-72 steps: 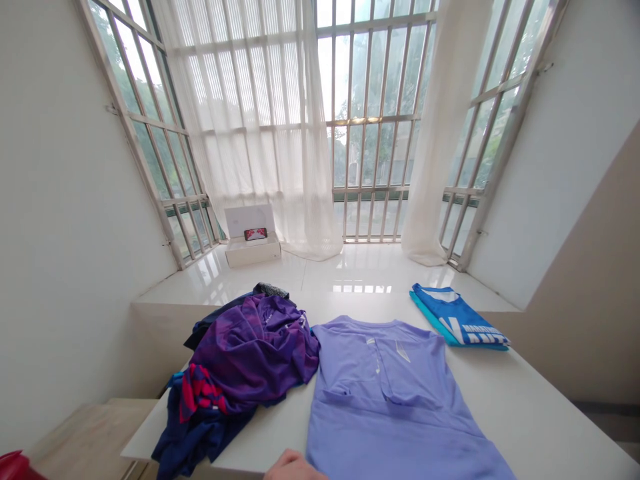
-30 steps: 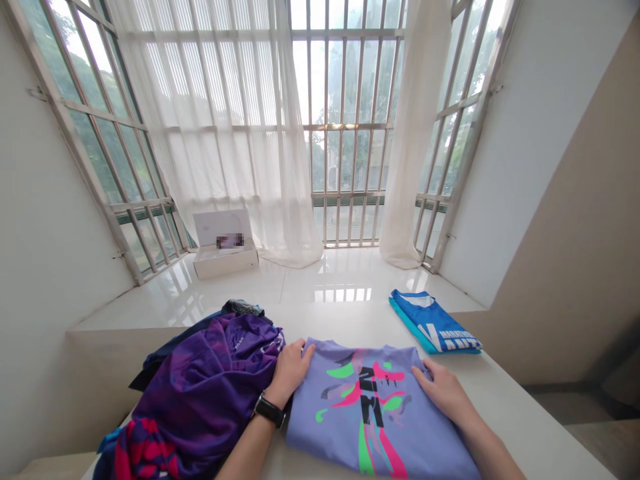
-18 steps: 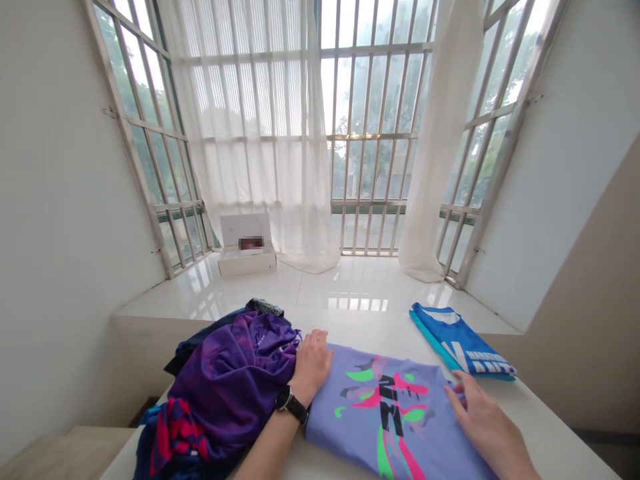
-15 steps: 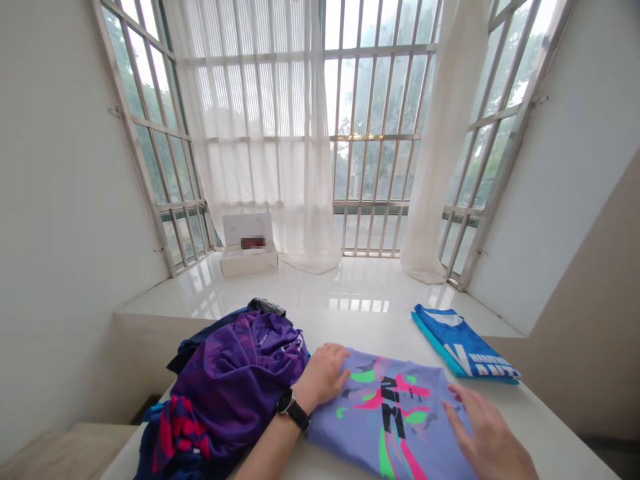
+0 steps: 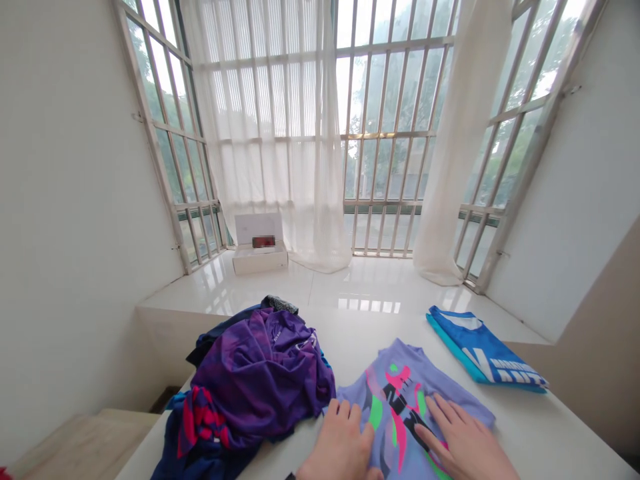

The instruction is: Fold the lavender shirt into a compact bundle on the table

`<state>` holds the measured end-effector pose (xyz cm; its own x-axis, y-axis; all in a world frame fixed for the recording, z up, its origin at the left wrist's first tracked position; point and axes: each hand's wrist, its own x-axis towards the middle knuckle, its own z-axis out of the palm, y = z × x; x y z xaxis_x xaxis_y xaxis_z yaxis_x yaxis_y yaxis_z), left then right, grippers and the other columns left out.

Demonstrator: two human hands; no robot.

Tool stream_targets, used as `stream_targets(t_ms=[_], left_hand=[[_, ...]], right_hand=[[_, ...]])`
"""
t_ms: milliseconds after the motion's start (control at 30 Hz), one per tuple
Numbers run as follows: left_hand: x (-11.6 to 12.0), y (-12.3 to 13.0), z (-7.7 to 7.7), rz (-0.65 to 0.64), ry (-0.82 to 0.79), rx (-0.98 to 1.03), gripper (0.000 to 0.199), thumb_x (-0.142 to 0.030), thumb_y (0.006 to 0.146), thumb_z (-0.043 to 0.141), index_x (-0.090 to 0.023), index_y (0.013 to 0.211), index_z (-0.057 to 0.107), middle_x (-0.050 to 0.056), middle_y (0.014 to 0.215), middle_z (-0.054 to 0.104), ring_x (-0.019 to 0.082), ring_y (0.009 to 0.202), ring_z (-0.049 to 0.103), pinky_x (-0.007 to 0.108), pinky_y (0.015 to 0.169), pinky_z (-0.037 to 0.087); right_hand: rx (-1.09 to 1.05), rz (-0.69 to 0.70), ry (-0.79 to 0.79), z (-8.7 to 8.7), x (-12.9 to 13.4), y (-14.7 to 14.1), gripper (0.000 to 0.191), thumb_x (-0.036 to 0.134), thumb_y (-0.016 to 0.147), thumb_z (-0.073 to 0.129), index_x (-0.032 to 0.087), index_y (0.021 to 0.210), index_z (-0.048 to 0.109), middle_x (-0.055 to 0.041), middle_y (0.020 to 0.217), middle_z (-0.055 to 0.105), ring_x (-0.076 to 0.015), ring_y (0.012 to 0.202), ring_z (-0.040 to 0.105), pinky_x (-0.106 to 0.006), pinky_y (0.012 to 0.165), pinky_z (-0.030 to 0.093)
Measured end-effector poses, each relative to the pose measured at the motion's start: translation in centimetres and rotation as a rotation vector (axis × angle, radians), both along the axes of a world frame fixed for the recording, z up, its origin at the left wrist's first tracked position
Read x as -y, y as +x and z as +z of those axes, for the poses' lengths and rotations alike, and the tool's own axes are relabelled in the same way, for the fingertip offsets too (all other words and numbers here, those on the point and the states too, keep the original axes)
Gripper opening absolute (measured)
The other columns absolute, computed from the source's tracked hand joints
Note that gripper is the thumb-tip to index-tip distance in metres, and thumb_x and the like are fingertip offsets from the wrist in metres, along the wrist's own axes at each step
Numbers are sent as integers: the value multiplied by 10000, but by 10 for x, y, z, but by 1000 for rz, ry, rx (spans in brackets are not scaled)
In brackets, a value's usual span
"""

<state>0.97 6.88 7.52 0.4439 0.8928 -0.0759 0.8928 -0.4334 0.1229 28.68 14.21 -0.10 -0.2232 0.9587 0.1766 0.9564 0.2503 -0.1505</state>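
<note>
The lilac printed T-shirt (image 5: 407, 393) lay on the tabletop (image 5: 560, 433) right before you, its long axis slanting away from you. Your right hand (image 5: 465, 447) rested further onto it, with the fingers (image 5: 440, 417) spread and unclenched. Your left hand (image 5: 340, 450) lay open and flat at its near left edge (the purple jersey heap (image 5: 260, 380) sat just beside that hand), grasping nothing.

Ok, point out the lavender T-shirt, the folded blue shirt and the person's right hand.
Lavender T-shirt (image 5: 405, 400): head view, on its printed graphic.
Folded blue shirt (image 5: 483, 350): head view, on its top fold.
Right hand (image 5: 465, 450): head view, on the back of the hand.
</note>
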Motion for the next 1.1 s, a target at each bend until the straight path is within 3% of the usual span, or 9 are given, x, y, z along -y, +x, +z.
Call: stream_targets(t_ms=[133, 233, 333, 433, 533, 633, 700, 867, 1100], left_hand=[[-9, 1, -4, -126, 83, 96, 528, -579, 936, 518, -136, 1189, 655, 192, 1223, 639, 354, 1161, 561, 502, 1031, 411], [-26, 0, -9, -249, 139, 204, 519, -521, 996, 427, -172, 1363, 537, 159, 1422, 545, 329, 1319, 474, 493, 1115, 350], [-48, 3, -17, -215, 116, 263, 542, -505, 1025, 364, -208, 1473, 435, 132, 1533, 452, 319, 1412, 390, 511, 1155, 314], [-68, 13, -30, -139, 68, 320, 579, -515, 1035, 324, -204, 1520, 382, 134, 1589, 372, 325, 1474, 298, 555, 1198, 237], [-80, 27, -40, -34, 55, 363, 596, -514, 1031, 322, -181, 1521, 387, 151, 1606, 333, 338, 1492, 255, 593, 1210, 182], [-88, 34, -40, 19, 47, 383, 598, -499, 1022, 337, -162, 1512, 395, 165, 1606, 328, 353, 1490, 251, 617, 1204, 168], [-92, 29, -34, -15, -2, 367, 611, -498, 1011, 366, -147, 1511, 388, 181, 1603, 325, 366, 1488, 249, 629, 1195, 180], [-98, 0, -23, -183, -9, 327, 609, -544, 999, 428, -150, 1463, 443, 181, 1584, 359, 344, 1460, 321, 526, 1186, 277], [-94, -15, -32, -198, 137, 336, 637, -620, 1021, 326, -191, 1486, 408, 142, 1568, 399, 297, 1450, 342, 491, 1206, 242]], right_hand=[[64, 128, -123, 17, -41, -34, 751, 675, 891, 408, 220, 1483, 482, -81, 1573, 411, -351, 1465, 349, -574, 1197, 294], [76, 258, -166, 36, -77, -47, 745, 649, 915, 407, 205, 1513, 431, -88, 1596, 380, -350, 1489, 299, -567, 1214, 260], [101, 271, -97, 48, -97, -53, 678, 534, 920, 470, 174, 1495, 462, -128, 1599, 377, -357, 1494, 285, -542, 1213, 270], [54, 236, 12, 42, -96, -56, 590, 416, 950, 431, 171, 1484, 477, -140, 1594, 388, -317, 1487, 317, -491, 1214, 294], [25, 216, -32, 21, -85, -57, 576, 472, 980, 372, 181, 1456, 516, -144, 1551, 457, -312, 1453, 386, -493, 1197, 336], [22, 246, -58, 1, -79, -53, 600, 506, 991, 352, 172, 1465, 503, -140, 1567, 429, -312, 1465, 362, -504, 1200, 335], [14, 267, -40, -6, -80, -50, 604, 511, 996, 345, 180, 1485, 475, -125, 1595, 382, -308, 1479, 331, -502, 1205, 328], [1, 281, -13, -4, -90, -45, 600, 543, 991, 369, 218, 1482, 484, -109, 1601, 370, -312, 1473, 343, -506, 1203, 327], [-74, 299, -49, 6, -102, -44, 619, 604, 957, 414, 257, 1460, 514, -85, 1591, 400, -298, 1461, 374, -503, 1194, 353]])
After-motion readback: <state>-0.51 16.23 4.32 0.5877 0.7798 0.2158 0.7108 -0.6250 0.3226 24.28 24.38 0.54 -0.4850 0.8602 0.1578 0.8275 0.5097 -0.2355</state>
